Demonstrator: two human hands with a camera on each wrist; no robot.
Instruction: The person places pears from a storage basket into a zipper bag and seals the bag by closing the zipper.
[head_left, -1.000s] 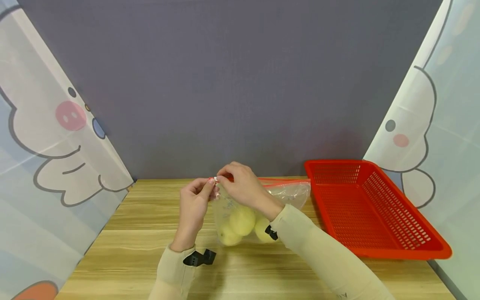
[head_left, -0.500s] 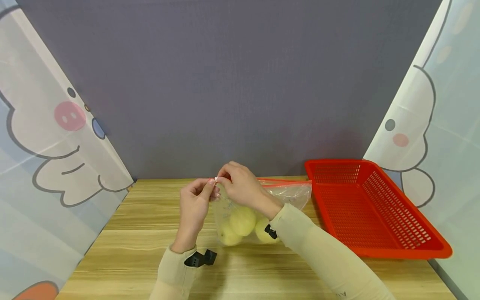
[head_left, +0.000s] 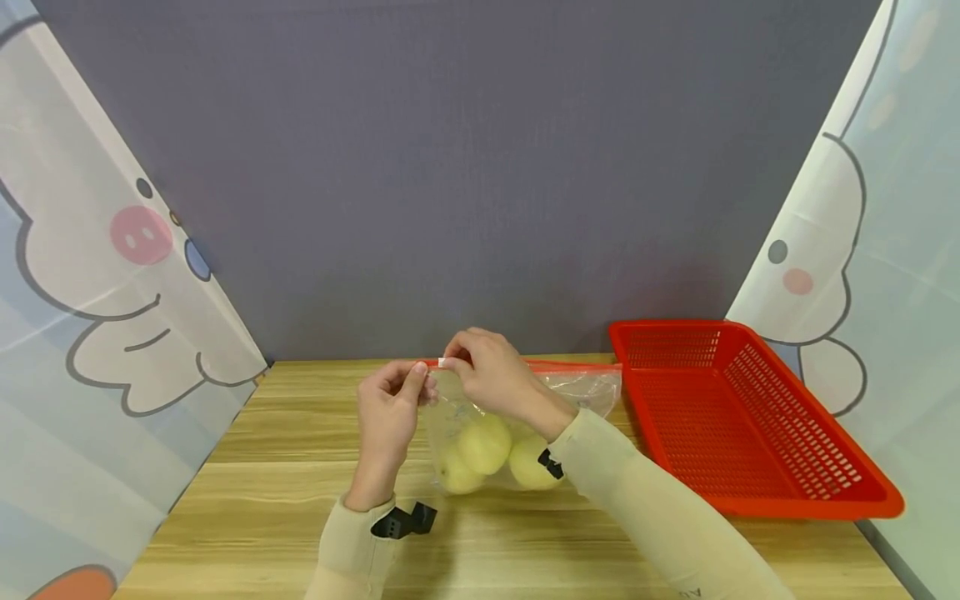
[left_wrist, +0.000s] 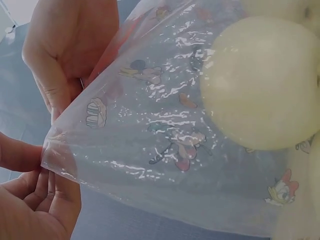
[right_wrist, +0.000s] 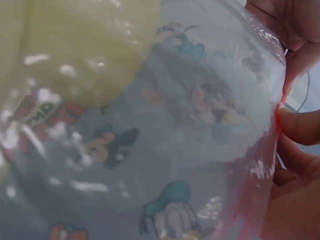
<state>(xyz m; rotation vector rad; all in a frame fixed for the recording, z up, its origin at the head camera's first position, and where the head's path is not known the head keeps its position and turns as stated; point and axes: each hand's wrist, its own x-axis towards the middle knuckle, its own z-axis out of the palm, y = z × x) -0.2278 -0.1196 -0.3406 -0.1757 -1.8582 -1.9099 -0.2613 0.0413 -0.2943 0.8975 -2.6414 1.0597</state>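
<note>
A clear zip bag [head_left: 581, 387] with a red zip strip and cartoon prints stands upright on the table. Several pale yellow round fruits [head_left: 483, 444] lie in its lower part. My left hand [head_left: 388, 408] pinches the bag's top left corner between thumb and fingers, also visible in the left wrist view. Just right of it, my right hand [head_left: 495, 375] pinches the small white slider [head_left: 442, 362] on the red strip. In the right wrist view, the thumb [right_wrist: 300, 127] presses at the red edge. My right hand and forearm hide part of the bag and fruits.
A red plastic basket [head_left: 643, 425] with perforated walls stands to the right, close to the bag's right end. The wood-grain table [head_left: 300, 433] ends at a grey panel [head_left: 480, 183] behind. Cartoon-printed sheets [head_left: 82, 275] flank both sides.
My right hand has shifted slightly right with the white slider, opening a small gap from my left hand. Red strip now shows between them. The left hand stays at the corner.
</note>
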